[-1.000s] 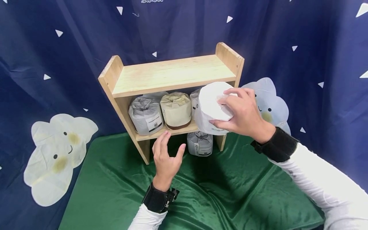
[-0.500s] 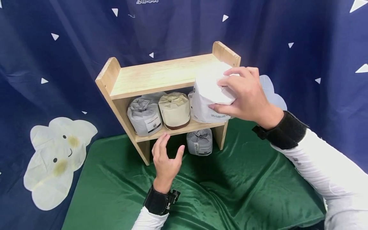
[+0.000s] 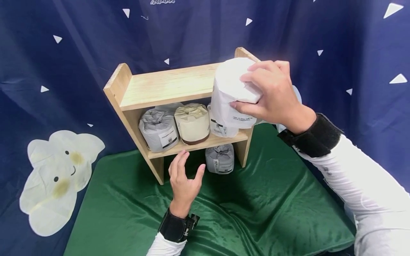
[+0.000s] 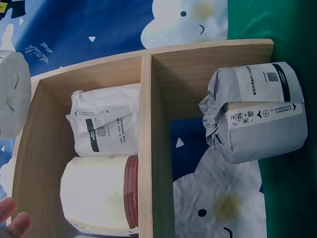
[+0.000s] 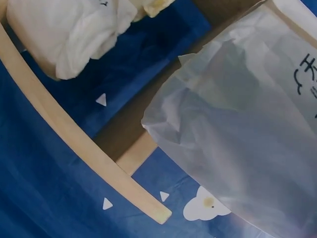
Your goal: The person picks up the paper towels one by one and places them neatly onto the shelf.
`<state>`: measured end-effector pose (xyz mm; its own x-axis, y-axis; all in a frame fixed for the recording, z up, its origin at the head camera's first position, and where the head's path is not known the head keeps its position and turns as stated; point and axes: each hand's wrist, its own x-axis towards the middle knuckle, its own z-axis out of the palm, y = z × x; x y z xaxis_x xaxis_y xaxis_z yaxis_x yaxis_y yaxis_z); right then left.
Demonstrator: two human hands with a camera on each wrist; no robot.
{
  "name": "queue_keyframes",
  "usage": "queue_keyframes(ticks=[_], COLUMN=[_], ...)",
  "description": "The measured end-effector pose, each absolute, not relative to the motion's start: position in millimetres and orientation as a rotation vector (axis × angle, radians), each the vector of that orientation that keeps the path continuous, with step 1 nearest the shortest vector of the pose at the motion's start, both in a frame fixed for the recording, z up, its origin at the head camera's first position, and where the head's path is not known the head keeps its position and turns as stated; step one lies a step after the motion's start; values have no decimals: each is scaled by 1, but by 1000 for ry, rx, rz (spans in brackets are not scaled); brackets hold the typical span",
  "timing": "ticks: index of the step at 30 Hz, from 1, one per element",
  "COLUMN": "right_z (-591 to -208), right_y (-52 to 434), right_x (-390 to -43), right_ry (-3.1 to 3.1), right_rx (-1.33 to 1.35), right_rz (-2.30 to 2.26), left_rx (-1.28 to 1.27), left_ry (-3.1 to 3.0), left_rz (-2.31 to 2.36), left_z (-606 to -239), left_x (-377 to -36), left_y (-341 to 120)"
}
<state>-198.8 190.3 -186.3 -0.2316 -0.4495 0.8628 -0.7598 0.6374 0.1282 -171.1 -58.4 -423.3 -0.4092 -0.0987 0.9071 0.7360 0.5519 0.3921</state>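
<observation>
My right hand (image 3: 275, 92) grips a white wrapped toilet paper roll (image 3: 229, 83) from above, in front of the right end of the wooden shelf (image 3: 169, 85). That roll fills much of the right wrist view (image 5: 233, 124). On the middle board stand a grey wrapped roll (image 3: 159, 129), a cream roll with a brown base (image 3: 193, 123) and, partly hidden behind the held one, a white roll (image 3: 224, 130). My left hand (image 3: 185, 185) hovers before the middle board, fingers loosely extended and holding nothing. Below the board sits another grey roll (image 3: 220, 159).
Green cloth (image 3: 128, 213) covers the surface under the shelf. Behind hangs a dark blue curtain (image 3: 192, 32) with white triangles. Raised side panels (image 3: 118, 80) border the top board. A cloud cutout (image 3: 61, 181) lies at the left.
My right hand has raised the white roll from before the middle compartment to the top board's height, uncovering part of the white roll behind it. The left hand stays nearly still.
</observation>
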Motion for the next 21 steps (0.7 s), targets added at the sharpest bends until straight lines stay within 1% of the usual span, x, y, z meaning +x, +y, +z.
queue_keyframes(ticks=[14,21], right_z=[-161,-153], right_y=[188,190], right_x=[-201,-215], right_ry=[-1855,-1959], right_rx=[913,864], right_rz=[326,180], left_rx=[-512,-489], left_ry=[-1766,-1760], left_rz=[-1019,-1007], left_z=[-422,-421], left_x=[-168,-165], left_y=[-62,-65])
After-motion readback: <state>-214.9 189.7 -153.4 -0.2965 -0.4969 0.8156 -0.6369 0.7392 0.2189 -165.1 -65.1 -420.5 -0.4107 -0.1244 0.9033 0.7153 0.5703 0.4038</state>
